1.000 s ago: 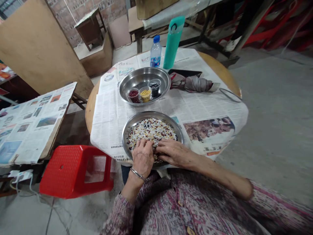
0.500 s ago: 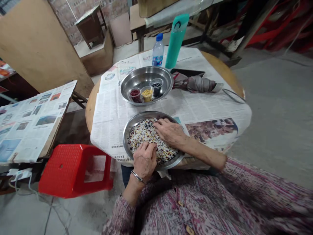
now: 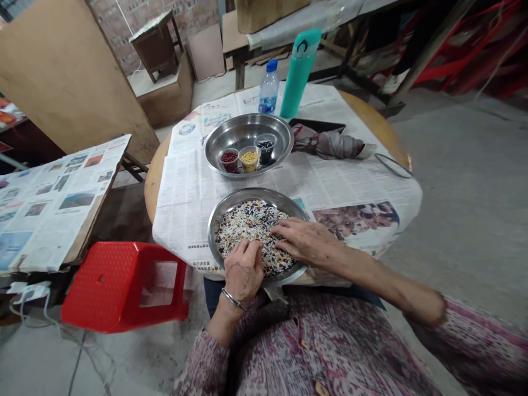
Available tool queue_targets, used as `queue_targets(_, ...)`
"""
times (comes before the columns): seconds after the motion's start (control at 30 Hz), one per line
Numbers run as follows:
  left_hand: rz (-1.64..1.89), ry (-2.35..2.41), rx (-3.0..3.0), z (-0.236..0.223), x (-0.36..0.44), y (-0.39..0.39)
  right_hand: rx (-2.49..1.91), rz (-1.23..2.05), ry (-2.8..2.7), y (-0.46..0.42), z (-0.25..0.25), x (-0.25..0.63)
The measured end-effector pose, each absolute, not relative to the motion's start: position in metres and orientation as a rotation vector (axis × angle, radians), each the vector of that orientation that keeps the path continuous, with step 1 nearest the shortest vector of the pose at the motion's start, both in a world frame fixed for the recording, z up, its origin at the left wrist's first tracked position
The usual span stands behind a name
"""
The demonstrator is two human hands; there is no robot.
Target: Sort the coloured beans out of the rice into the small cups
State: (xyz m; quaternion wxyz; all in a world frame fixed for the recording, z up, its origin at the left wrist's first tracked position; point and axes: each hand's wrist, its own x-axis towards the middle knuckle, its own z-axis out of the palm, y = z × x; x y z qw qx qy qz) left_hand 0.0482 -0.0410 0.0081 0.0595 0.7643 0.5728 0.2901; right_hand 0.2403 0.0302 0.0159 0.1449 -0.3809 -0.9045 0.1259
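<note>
A steel basin [image 3: 213, 215] on the near side of the table holds a mix of white grains with red, yellow and black beans [image 3: 247, 220]. My left hand [image 3: 243, 270], with a bangle at the wrist, rests over the basin's near left part. Its fingers are bent together at the mix, and what they pinch, if anything, is hidden. My right hand [image 3: 307, 239] reaches in from the right, fingers apart and tips touching the grains. Behind, a second steel basin [image 3: 231, 132] holds small clear cups of red beans [image 3: 229, 158], yellow beans [image 3: 249, 159] and black beans [image 3: 266, 146].
Newspaper [image 3: 185, 192] covers the round table. A plastic bottle [image 3: 269, 88], a teal bottle [image 3: 300, 74], a folded umbrella [image 3: 330, 144] and a dark flat object [image 3: 319, 125] lie or stand beyond the basins. A red stool [image 3: 105, 286] stands at the left.
My right hand has moved right and toward me across the mix, uncovering grains at the far side. My left hand has barely moved.
</note>
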Motion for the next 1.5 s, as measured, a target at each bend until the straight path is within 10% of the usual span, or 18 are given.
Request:
queue_targets(0.47,1.258,1.663,2.145,0.014,0.044,-0.050,-0.816,0.723,-2.548,0.003,0.005,0.202)
queue_targets(0.93,1.481,1.641,2.155,0.001,0.038,-0.057,-1.114,0.144,-2.516,0.031,0.009,0.203)
queue_targets(1.5,1.486,1.669,2.218,-0.006,0.037,-0.056,-0.872,0.394,-2.585,0.021,0.009,0.186)
